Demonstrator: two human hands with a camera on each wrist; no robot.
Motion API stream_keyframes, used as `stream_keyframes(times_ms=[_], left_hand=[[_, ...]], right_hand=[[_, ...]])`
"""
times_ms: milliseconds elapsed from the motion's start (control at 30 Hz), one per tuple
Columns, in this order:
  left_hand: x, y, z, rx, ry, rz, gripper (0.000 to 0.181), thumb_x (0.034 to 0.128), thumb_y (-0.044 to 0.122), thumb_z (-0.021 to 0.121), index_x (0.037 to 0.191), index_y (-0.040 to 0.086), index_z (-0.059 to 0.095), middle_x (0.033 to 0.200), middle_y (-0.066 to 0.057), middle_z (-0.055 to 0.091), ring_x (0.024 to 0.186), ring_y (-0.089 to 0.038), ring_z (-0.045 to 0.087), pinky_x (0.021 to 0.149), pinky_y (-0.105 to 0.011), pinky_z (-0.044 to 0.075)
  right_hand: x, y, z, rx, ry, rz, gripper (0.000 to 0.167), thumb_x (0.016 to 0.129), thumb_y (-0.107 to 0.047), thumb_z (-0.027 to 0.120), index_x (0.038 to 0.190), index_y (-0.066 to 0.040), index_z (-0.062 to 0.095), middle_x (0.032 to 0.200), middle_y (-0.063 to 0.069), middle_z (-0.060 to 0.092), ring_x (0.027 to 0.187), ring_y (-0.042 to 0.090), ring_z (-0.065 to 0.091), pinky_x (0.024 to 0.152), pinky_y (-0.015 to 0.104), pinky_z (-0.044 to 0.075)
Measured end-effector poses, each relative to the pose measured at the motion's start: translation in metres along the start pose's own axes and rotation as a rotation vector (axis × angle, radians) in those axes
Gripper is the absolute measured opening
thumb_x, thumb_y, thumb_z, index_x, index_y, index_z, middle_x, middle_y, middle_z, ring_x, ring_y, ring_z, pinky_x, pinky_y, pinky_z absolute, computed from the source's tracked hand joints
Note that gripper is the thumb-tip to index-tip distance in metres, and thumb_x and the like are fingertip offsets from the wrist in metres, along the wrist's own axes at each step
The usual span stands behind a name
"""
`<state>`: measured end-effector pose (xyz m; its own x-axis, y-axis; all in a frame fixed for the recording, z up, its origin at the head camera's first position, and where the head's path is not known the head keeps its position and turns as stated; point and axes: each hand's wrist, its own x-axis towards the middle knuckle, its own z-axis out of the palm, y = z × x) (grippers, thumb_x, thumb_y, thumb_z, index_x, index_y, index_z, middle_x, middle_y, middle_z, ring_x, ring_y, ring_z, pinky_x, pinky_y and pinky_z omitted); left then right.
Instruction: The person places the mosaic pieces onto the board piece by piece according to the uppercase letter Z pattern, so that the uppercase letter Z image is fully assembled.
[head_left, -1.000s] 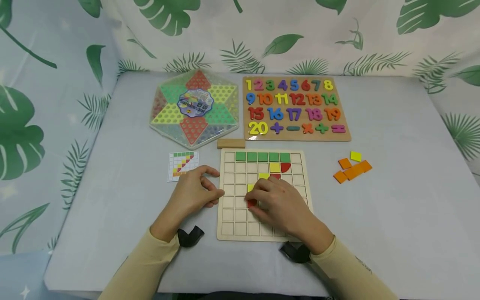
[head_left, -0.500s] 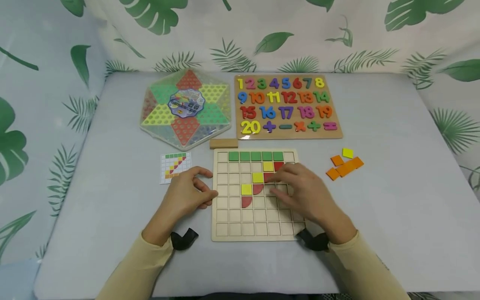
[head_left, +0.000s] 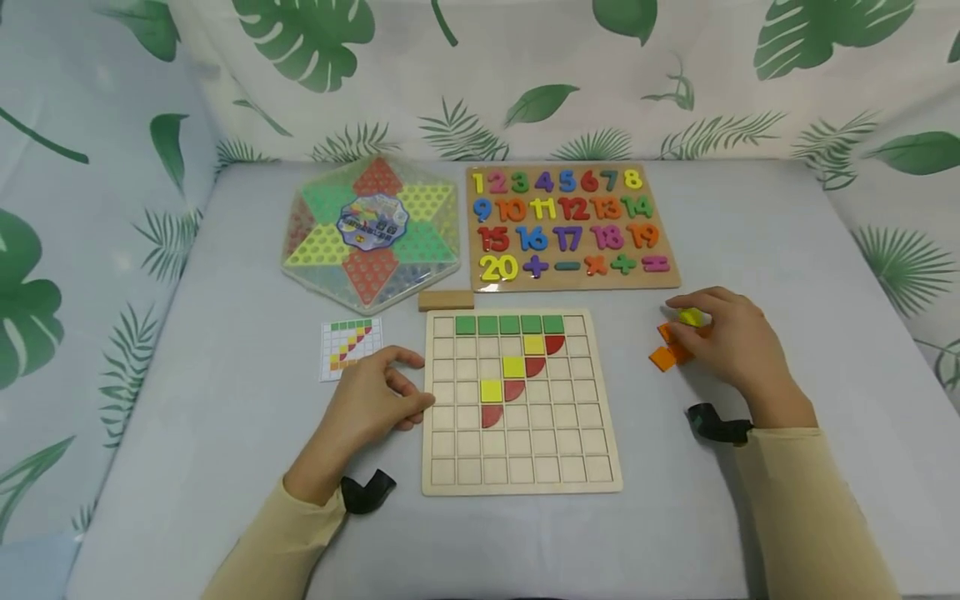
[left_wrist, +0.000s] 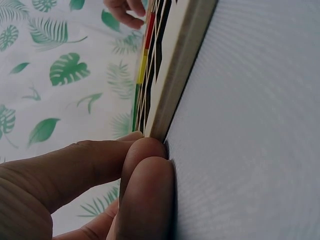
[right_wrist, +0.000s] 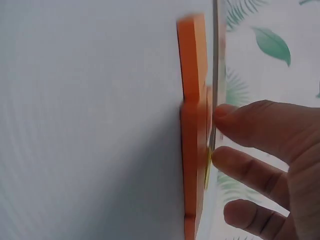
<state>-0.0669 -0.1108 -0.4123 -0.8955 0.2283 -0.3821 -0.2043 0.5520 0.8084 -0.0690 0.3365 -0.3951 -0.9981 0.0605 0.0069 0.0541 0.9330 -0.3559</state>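
Note:
A wooden grid board (head_left: pixel 555 442) lies flat, holding a row of green squares (head_left: pixel 509 325), a diagonal of yellow squares (head_left: pixel 513 367) and red quarter-round tiles (head_left: pixel 492 416). My left hand (head_left: pixel 375 400) holds the board's left edge, with thumb and curled fingertips gathered against it in the left wrist view. Over to the right, my right hand (head_left: pixel 731 346) hovers at a small group of loose tiles. Its thumb and fingers are apart in the right wrist view, near a yellow tile (right_wrist: pixel 208 167). Orange tiles (right_wrist: pixel 192 150) lie beside them, partly hidden by the hand in the head view.
A printed pattern card (head_left: pixel 341 337) lies left of the board, partly under my left hand. Behind stand a hexagonal Chinese checkers set (head_left: pixel 420 275), a wooden number puzzle (head_left: pixel 667 279) and a small wooden block (head_left: pixel 446 300). A leaf-print cloth (head_left: pixel 405 75) hangs at the back.
My right hand has left the board and moved right to the loose tiles. The red and yellow tiles it covered now show. My left hand stays at the board's edge.

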Motion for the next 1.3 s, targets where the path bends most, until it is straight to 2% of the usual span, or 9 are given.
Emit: stream_keyframes(times_ms=[100, 233, 333, 467, 600, 733, 833, 1133, 1300], left_hand=[[-0.001, -0.004, 0.000, -0.013, 0.006, -0.006, 0.045, 0.0837, 0.012, 0.085, 0.124, 0.010, 0.065, 0.076, -0.004, 0.074, 0.054, -0.013, 0.069, 0.054, -0.027, 0.057], [-0.003, -0.007, 0.000, -0.032, 0.012, -0.014, 0.046, 0.0832, 0.012, 0.085, 0.124, 0.010, 0.065, 0.076, -0.005, 0.074, 0.054, -0.013, 0.070, 0.053, -0.027, 0.057], [-0.005, -0.008, 0.000, -0.040, 0.013, -0.021, 0.046, 0.0830, 0.011, 0.085, 0.124, 0.010, 0.065, 0.076, -0.005, 0.074, 0.054, -0.013, 0.070, 0.053, -0.027, 0.057], [-0.006, -0.009, -0.001, -0.034, 0.018, -0.025, 0.046, 0.0832, 0.010, 0.085, 0.124, 0.010, 0.065, 0.076, -0.005, 0.074, 0.053, -0.013, 0.069, 0.053, -0.027, 0.057], [-0.006, -0.010, -0.001, -0.026, 0.023, -0.019, 0.046, 0.0836, 0.011, 0.085, 0.125, 0.010, 0.065, 0.076, -0.004, 0.074, 0.054, -0.013, 0.069, 0.053, -0.027, 0.057], [-0.005, -0.010, -0.002, -0.029, 0.022, -0.013, 0.046, 0.0835, 0.012, 0.085, 0.124, 0.010, 0.065, 0.076, -0.004, 0.074, 0.054, -0.013, 0.069, 0.054, -0.027, 0.057], [-0.005, -0.010, -0.002, -0.028, 0.019, -0.010, 0.046, 0.0831, 0.013, 0.085, 0.124, 0.011, 0.065, 0.076, -0.003, 0.074, 0.054, -0.013, 0.069, 0.054, -0.028, 0.058], [0.000, -0.003, 0.000, -0.018, 0.007, 0.030, 0.046, 0.0835, 0.014, 0.085, 0.125, 0.011, 0.064, 0.075, -0.002, 0.074, 0.053, -0.014, 0.069, 0.054, -0.027, 0.056], [0.000, -0.002, 0.000, -0.018, 0.010, 0.043, 0.046, 0.0833, 0.013, 0.086, 0.124, 0.011, 0.064, 0.074, -0.002, 0.074, 0.053, -0.014, 0.069, 0.054, -0.028, 0.057]], right_hand=[[0.004, 0.006, 0.000, -0.020, -0.037, 0.024, 0.035, 0.096, -0.021, 0.074, 0.127, -0.006, 0.070, 0.135, 0.026, 0.061, 0.104, 0.045, 0.054, 0.089, 0.065, 0.049], [0.007, 0.013, -0.002, -0.038, -0.087, 0.038, 0.035, 0.097, -0.019, 0.072, 0.129, -0.006, 0.068, 0.137, 0.029, 0.058, 0.111, 0.051, 0.053, 0.092, 0.070, 0.047], [0.007, 0.019, -0.004, -0.035, -0.095, 0.024, 0.034, 0.096, -0.018, 0.073, 0.127, -0.005, 0.069, 0.134, 0.030, 0.059, 0.114, 0.053, 0.052, 0.092, 0.071, 0.046], [0.009, 0.023, -0.003, -0.033, -0.093, 0.003, 0.031, 0.096, -0.016, 0.073, 0.124, -0.005, 0.071, 0.129, 0.029, 0.062, 0.105, 0.049, 0.055, 0.083, 0.066, 0.049], [0.013, 0.022, -0.003, -0.047, -0.101, -0.002, 0.030, 0.095, -0.016, 0.073, 0.123, -0.005, 0.072, 0.125, 0.027, 0.064, 0.103, 0.046, 0.057, 0.082, 0.064, 0.050], [0.013, 0.020, -0.003, -0.054, -0.092, 0.000, 0.031, 0.094, -0.019, 0.074, 0.122, -0.004, 0.073, 0.123, 0.026, 0.065, 0.097, 0.043, 0.057, 0.072, 0.052, 0.050], [0.011, 0.017, -0.002, -0.038, -0.061, 0.001, 0.031, 0.093, -0.020, 0.076, 0.120, -0.005, 0.074, 0.123, 0.024, 0.066, 0.090, 0.038, 0.055, 0.064, 0.039, 0.044], [-0.009, -0.018, 0.010, 0.065, 0.041, -0.039, 0.032, 0.090, -0.015, 0.081, 0.120, -0.004, 0.075, 0.119, 0.020, 0.068, 0.095, 0.033, 0.054, 0.070, 0.020, 0.039], [-0.020, -0.057, 0.028, 0.095, 0.078, -0.197, 0.031, 0.083, -0.008, 0.086, 0.112, -0.007, 0.077, 0.111, 0.012, 0.072, 0.090, 0.026, 0.060, 0.071, 0.020, 0.043]])
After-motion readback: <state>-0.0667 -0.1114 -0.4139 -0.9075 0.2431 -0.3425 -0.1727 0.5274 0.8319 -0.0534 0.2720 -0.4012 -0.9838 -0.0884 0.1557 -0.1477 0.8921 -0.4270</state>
